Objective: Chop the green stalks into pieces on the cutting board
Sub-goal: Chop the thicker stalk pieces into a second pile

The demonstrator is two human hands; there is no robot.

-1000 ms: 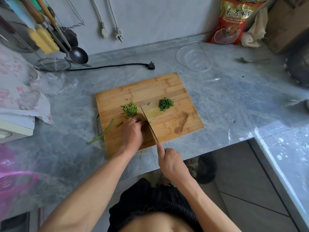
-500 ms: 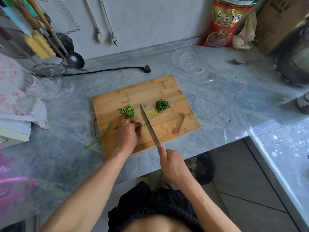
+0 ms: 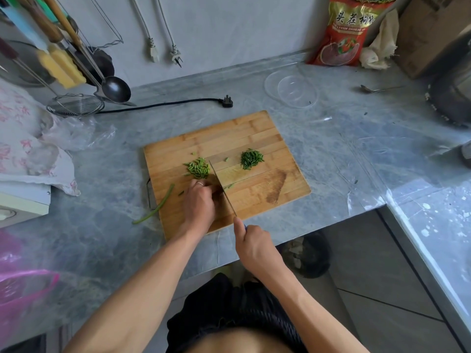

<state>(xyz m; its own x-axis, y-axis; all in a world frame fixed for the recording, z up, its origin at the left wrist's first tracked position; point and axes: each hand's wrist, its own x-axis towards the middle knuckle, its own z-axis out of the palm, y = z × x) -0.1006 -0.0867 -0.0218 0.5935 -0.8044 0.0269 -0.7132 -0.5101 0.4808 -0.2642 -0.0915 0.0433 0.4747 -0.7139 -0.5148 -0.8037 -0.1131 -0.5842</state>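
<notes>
A wooden cutting board (image 3: 254,133) lies on the grey counter. On it sit a pile of light green chopped pieces (image 3: 197,168) and a smaller pile of dark green slivers (image 3: 251,159). My left hand (image 3: 200,203) presses down on the board, fingers curled over green stalks that are mostly hidden; a short end (image 3: 229,186) shows right of the blade. My right hand (image 3: 251,244) grips the handle of a knife (image 3: 223,187), whose blade stands edge-down beside my left knuckles. One whole green stalk (image 3: 156,208) lies across the board's left edge onto the counter.
A clear plastic lid (image 3: 293,89) and a spoon (image 3: 377,89) lie behind the board. A black power cord (image 3: 165,104), a wire strainer (image 3: 75,105) and hanging ladles stand at the back left. A red snack bag (image 3: 346,31) leans on the wall. Plastic bags lie at left.
My hands and the knife have stayed in nearly the same spot on the board. The camera view has shifted slightly; the piles look unchanged.
</notes>
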